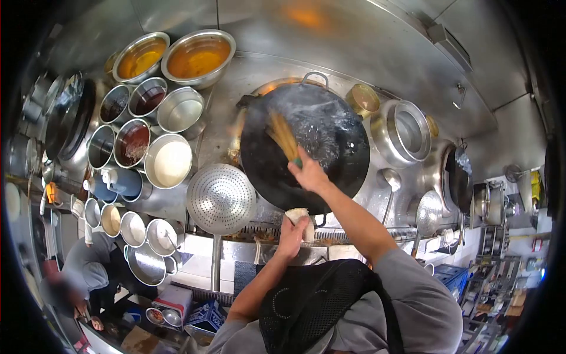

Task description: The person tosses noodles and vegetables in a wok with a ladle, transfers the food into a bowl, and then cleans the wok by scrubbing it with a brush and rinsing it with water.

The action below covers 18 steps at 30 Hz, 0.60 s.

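A large black wok (268, 180) sits on the burner, with water and steam inside it. Closed around the green-banded end of a bamboo wok brush (283, 135), my right hand (309, 172) is over the wok. The brush's bristles point to the far left of the wok and look blurred. My left hand (290, 237) is shut on a folded whitish cloth (302, 218) at the wok's near rim, beside the near loop handle. Whether the cloth wraps the rim or that handle is hidden. A second loop handle stands at the far rim.
Left of the wok lies a perforated strainer (221, 199). Several seasoning pots, including a white-filled pot (169, 160), crowd farther left, with oil bowls (198, 58) behind. Nested metal pots (407, 133) and a ladle (389, 180) sit right. Another person (88, 265) bends at lower left.
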Available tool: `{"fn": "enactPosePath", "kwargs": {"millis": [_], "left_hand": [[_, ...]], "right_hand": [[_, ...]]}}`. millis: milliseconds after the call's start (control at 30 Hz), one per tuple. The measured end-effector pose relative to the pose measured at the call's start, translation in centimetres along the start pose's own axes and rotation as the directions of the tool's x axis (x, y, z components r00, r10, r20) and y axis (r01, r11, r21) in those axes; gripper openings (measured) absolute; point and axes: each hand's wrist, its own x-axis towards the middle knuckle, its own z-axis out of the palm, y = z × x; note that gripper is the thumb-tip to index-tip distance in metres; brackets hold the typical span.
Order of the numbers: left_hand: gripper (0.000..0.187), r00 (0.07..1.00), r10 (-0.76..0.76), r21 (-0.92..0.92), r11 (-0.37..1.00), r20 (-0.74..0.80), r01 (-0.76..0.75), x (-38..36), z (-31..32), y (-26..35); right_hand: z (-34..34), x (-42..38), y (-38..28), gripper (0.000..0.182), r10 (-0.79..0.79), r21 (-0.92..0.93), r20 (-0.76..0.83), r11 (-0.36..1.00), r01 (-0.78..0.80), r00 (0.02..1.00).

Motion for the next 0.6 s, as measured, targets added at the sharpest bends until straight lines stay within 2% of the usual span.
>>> {"fn": "enactPosePath", "kwargs": {"millis": [67,133,200,267,333,400,467,500,533,600], "left_hand": [[0.026,1.0,0.007,-0.045,0.999,0.018,-0.006,0.1,0.0,-0.4],[0.025,0.998,0.064,-0.067,0.996,-0.002,-0.064,0.3,0.0,-0.6],[0.025,0.996,0.089,-0.069,0.994,-0.01,-0.09,-0.1,0.4,-0.2],[0.025,0.992,0.124,-0.069,0.99,-0.025,-0.126,-0.1,0.1,0.1],[0.027,0.992,0.112,-0.15,0.983,0.06,-0.102,0.3,-0.8,-0.4],[0.027,0.989,0.111,-0.113,0.989,0.098,-0.099,0.8,-1.4,-0.7],[0.025,0.982,0.123,-0.096,0.989,0.144,-0.11,1.1,-1.5,-0.8],[0.024,0.983,0.111,-0.05,0.993,0.146,-0.105,1.0,-1.5,-0.4],[0.024,0.983,0.109,-0.046,0.994,0.147,-0.103,1.1,-1.5,-0.4],[0.024,0.995,0.046,-0.052,0.998,0.086,-0.042,1.4,-1.6,-0.7]], "right_hand": [[-2.3,-4.0,-0.1,0.077,0.031,-0.153,0.215,0.988,0.003,0.976],[-5.7,-8.1,0.1,0.081,0.12,-0.392,0.306,0.92,0.01,0.944],[-7.5,-9.1,3.6,0.083,0.233,-0.626,0.249,0.779,-0.027,0.94],[-8.8,-5.9,7.6,0.079,0.252,-0.683,0.039,0.713,-0.158,0.967],[-10.4,0.1,8.3,0.078,0.128,-0.591,-0.098,0.791,-0.161,0.987],[-8.9,5.1,5.4,0.078,0.105,-0.512,-0.14,0.844,-0.163,0.985],[-5.5,6.0,1.0,0.074,0.098,-0.353,-0.142,0.925,-0.143,0.985],[-4.9,5.0,-1.6,0.071,0.139,-0.022,-0.031,0.99,-0.14,0.99],[-4.8,3.5,-4.2,0.069,0.14,0.309,0.083,0.938,-0.159,0.987],[-3.1,0.7,-6.3,0.065,0.117,0.499,0.201,0.842,-0.204,0.973]]}}
